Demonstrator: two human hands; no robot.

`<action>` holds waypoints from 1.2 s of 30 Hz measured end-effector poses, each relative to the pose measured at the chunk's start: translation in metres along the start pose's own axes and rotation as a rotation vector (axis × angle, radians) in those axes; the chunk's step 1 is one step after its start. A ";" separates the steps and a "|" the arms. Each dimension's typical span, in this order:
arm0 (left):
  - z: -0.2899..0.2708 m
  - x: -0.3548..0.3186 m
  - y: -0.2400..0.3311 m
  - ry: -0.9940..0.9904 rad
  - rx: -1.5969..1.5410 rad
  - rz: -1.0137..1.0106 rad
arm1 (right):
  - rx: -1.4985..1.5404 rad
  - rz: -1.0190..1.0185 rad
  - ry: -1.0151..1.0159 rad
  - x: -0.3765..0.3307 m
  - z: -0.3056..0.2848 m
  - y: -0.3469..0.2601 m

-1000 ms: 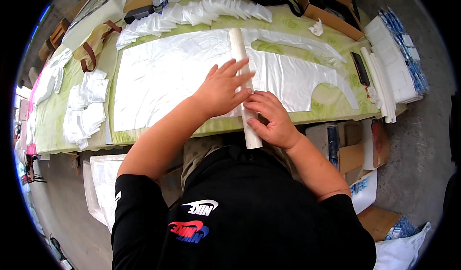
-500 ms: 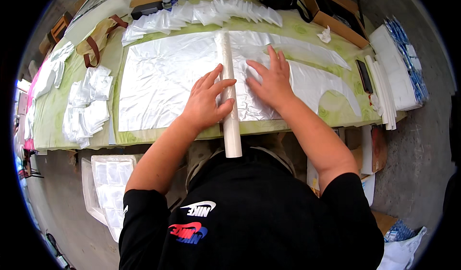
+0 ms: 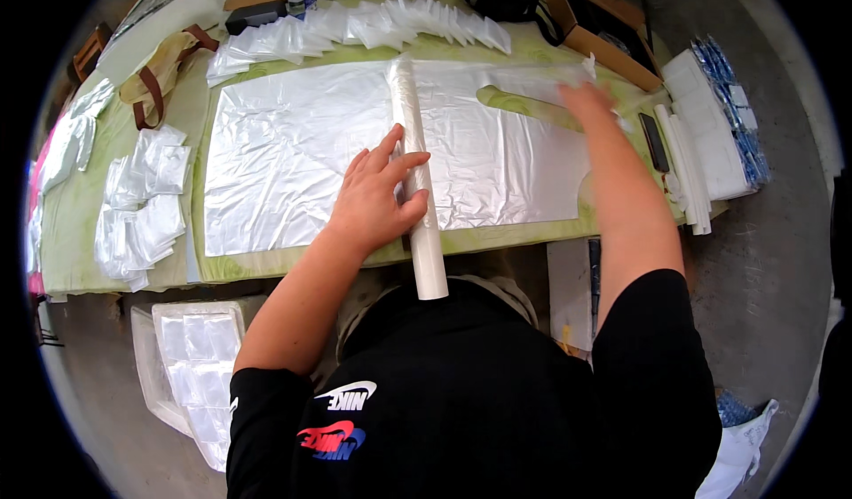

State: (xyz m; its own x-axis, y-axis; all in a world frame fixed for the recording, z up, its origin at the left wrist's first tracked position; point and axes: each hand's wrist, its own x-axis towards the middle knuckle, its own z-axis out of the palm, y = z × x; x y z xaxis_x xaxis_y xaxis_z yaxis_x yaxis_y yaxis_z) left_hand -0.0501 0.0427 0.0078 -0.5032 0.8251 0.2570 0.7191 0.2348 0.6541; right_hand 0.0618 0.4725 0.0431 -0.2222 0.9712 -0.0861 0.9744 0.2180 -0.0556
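A large shiny clear plastic bag (image 3: 284, 153) with a cut-out between two strap-like ends lies flat on the table. Across its middle runs a white roll (image 3: 428, 255), its near end jutting past the table's front edge. My left hand (image 3: 380, 190) rests on the roll, fingers spread, thumb and index finger lying over it. Out to the right, my right hand (image 3: 587, 102) is over the far strap end of the bag, smeared by motion. Whether it grips the plastic cannot be made out. My right forearm hides part of the near strap end.
Green cloth covers the table (image 3: 355, 259). Folded clear bags (image 3: 355, 27) line the back; more packets (image 3: 146, 202) lie left. A phone (image 3: 653, 142) and white rolls (image 3: 688, 171) sit right, near a cardboard box (image 3: 612, 47). A plastic bin (image 3: 197, 366) stands below.
My right hand has moved from beside the roll out to the right, over the bag's far strap end. My left hand stays on the roll. The view has shifted slightly.
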 end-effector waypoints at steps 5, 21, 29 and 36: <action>0.001 -0.001 -0.001 0.068 0.021 0.069 | -0.034 0.149 0.111 0.058 -0.020 0.123; -0.002 -0.003 -0.003 0.034 0.026 0.040 | 0.286 -1.005 0.567 -0.106 0.044 0.029; 0.002 0.001 -0.004 0.053 -0.032 0.078 | 0.214 -0.676 0.062 -0.148 0.053 -0.076; 0.004 -0.007 -0.013 0.056 0.067 0.066 | 0.678 -1.490 0.214 -0.261 0.029 -0.084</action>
State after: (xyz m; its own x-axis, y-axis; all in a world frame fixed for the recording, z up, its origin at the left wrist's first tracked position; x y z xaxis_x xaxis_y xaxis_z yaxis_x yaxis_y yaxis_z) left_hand -0.0543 0.0360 -0.0052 -0.4781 0.8105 0.3385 0.7810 0.2159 0.5860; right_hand 0.0364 0.1983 0.0415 -0.8249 -0.0338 0.5643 -0.2829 0.8888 -0.3605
